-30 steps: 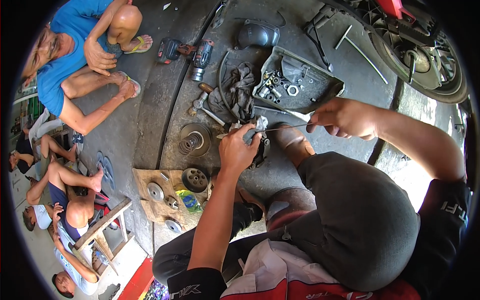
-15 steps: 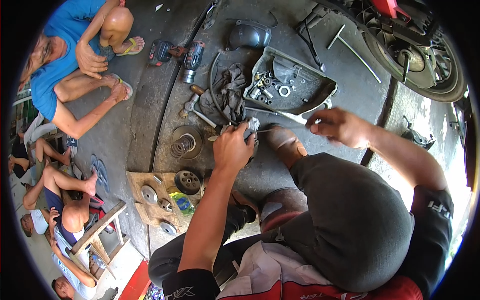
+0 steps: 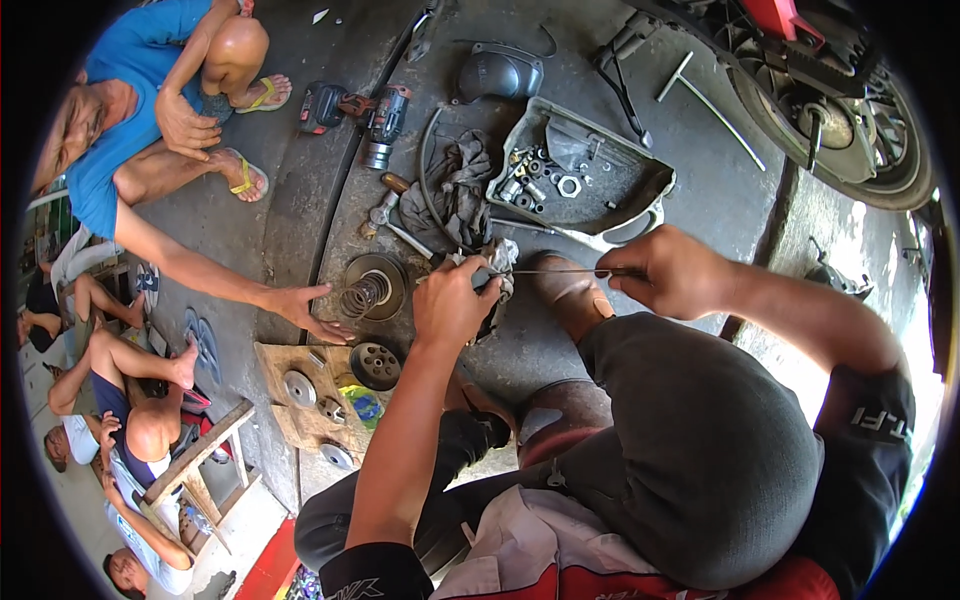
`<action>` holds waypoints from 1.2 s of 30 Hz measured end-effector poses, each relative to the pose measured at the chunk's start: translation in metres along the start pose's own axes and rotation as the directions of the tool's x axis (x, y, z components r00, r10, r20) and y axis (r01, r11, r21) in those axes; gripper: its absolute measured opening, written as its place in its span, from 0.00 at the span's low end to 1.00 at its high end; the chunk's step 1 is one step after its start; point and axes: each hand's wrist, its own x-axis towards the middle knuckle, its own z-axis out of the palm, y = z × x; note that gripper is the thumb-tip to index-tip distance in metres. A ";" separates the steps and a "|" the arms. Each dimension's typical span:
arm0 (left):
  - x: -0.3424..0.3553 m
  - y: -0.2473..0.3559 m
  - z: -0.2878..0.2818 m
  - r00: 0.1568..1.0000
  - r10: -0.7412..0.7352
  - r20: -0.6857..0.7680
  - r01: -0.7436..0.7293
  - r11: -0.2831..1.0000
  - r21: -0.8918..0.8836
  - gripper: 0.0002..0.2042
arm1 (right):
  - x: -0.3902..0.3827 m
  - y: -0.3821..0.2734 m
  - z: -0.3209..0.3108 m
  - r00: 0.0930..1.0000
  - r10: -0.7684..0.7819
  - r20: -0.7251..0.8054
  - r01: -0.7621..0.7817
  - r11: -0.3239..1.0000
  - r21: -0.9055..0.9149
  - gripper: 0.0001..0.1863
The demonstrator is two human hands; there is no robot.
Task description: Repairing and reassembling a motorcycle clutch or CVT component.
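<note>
My left hand (image 3: 455, 300) is closed on a grey metal part (image 3: 495, 270), partly hidden by the fingers, with crumpled pale material (image 3: 503, 252) beside it. My right hand (image 3: 670, 275) pinches a thin metal rod (image 3: 565, 271) that runs across to that part. A hammer (image 3: 410, 230) and dark rag (image 3: 460, 185) lie just beyond my hands, near a tray (image 3: 620, 200) of nuts and small fittings. Left of my left hand sits a coil spring on a round plate (image 3: 372, 287). A wooden board (image 3: 275, 370) with pulley-like discs lies below that.
A co-worker (image 3: 125, 90) in blue crouches at upper left, one hand (image 3: 310, 310) stretched toward the spring. Others sit by a wooden stool (image 3: 200, 450). Power drills (image 3: 385, 125) and a cover (image 3: 500, 75) lie ahead. A motorcycle wheel (image 3: 840, 140) stands at upper right, near a T-handle tool (image 3: 720, 110).
The co-worker's lower arm has left their foot and reached right toward the spring and board. My right hand has moved slightly lower, still on the rod; my left hand keeps its grip.
</note>
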 end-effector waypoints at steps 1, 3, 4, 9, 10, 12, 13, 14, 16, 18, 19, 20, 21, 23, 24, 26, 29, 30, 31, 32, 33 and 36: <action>0.001 0.001 -0.004 1.000 0.006 -0.030 -0.007 1.000 -0.011 0.16 | 0.003 0.001 0.004 0.962 0.262 0.081 -0.273 0.890 0.366 0.14; 0.002 0.001 -0.008 0.998 0.011 -0.058 -0.012 1.000 -0.018 0.18 | 0.003 0.004 0.006 0.763 0.379 0.523 -0.601 0.118 0.790 0.16; 0.001 0.001 -0.008 0.998 0.051 -0.037 -0.051 0.999 -0.014 0.19 | 0.003 0.005 0.005 0.768 0.364 0.527 -0.610 0.165 0.775 0.16; 0.001 -0.003 0.000 0.996 0.086 0.020 -0.086 0.996 -0.021 0.21 | 0.006 -0.009 0.007 0.904 0.301 0.302 -0.389 0.874 0.292 0.15; 0.003 -0.003 0.002 0.996 0.087 0.022 -0.087 0.996 -0.024 0.21 | 0.009 -0.014 0.007 0.978 0.109 0.178 -0.038 0.931 -0.362 0.15; 0.006 -0.003 0.003 0.996 0.068 0.062 -0.066 0.997 -0.030 0.21 | 0.012 -0.020 -0.003 0.893 0.255 0.372 0.020 0.802 -0.597 0.19; 0.007 -0.002 0.003 0.996 0.072 0.044 -0.071 0.997 -0.026 0.21 | 0.013 -0.022 -0.006 0.935 0.156 0.319 0.093 0.759 -0.644 0.20; 0.008 -0.001 0.002 0.997 0.051 0.059 -0.049 0.998 -0.027 0.20 | 0.013 -0.023 -0.009 0.958 0.057 0.282 0.160 0.709 -0.687 0.22; 0.008 0.001 0.000 0.998 0.027 0.058 -0.025 0.999 -0.033 0.20 | 0.014 -0.019 -0.014 0.968 -0.080 0.240 0.225 0.704 -0.673 0.19; 0.006 0.002 0.000 0.996 0.014 -0.083 -0.020 0.998 -0.061 0.20 | 0.014 -0.012 -0.013 0.814 0.393 0.428 -0.579 0.607 0.543 0.17; 0.005 0.002 0.001 0.998 0.005 -0.065 -0.009 0.998 -0.063 0.20 | 0.011 -0.008 -0.012 0.740 0.363 0.566 -0.655 0.201 0.728 0.17; 0.004 0.001 0.003 0.997 0.027 -0.071 -0.029 0.999 -0.036 0.20 | 0.010 -0.005 -0.008 0.711 0.407 0.574 -0.684 0.206 0.700 0.17; 0.004 -0.001 0.005 0.993 0.069 -0.100 -0.072 0.997 -0.019 0.20 | 0.012 -0.002 -0.003 0.681 0.381 0.625 -0.714 0.155 0.683 0.17; 0.005 -0.006 0.009 0.995 0.085 -0.056 -0.084 0.996 0.019 0.21 | 0.017 -0.002 0.012 0.614 0.476 0.630 -0.780 0.244 0.576 0.17; 0.007 -0.009 0.010 0.993 0.116 -0.003 -0.116 0.992 0.044 0.21 | 0.021 -0.003 0.016 0.664 0.410 0.626 -0.741 0.241 0.627 0.17; 0.010 -0.012 0.011 0.989 0.140 0.040 -0.141 0.990 0.027 0.20 | 0.028 -0.010 0.019 0.983 0.036 0.180 0.011 0.967 -0.256 0.19; 0.015 -0.010 0.010 0.960 0.156 0.234 -0.163 0.987 0.010 0.19 | 0.030 -0.022 0.004 0.854 0.294 0.429 0.020 0.806 -0.592 0.24; 0.018 -0.009 0.008 0.967 0.145 0.212 -0.151 0.988 0.016 0.19 | 0.031 -0.026 0.000 0.883 0.225 0.412 0.122 0.738 -0.663 0.25; 0.021 -0.008 0.007 0.948 0.166 0.271 -0.173 0.985 0.003 0.19 | 0.032 -0.028 -0.004 0.887 0.223 0.404 0.122 0.731 -0.672 0.24; 0.022 -0.006 0.006 0.929 0.200 0.311 -0.203 0.979 -0.020 0.19 | 0.032 -0.029 -0.006 0.871 0.250 0.424 0.114 0.735 -0.668 0.24; 0.024 -0.006 0.005 0.940 0.231 0.249 -0.236 0.972 -0.010 0.20 | 0.032 -0.028 -0.009 0.871 0.287 0.400 0.004 0.809 -0.588 0.23; 0.021 -0.007 0.005 0.981 0.192 0.038 -0.194 0.979 0.063 0.21 | 0.033 -0.019 -0.005 0.661 0.465 0.589 -0.740 0.535 0.409 0.17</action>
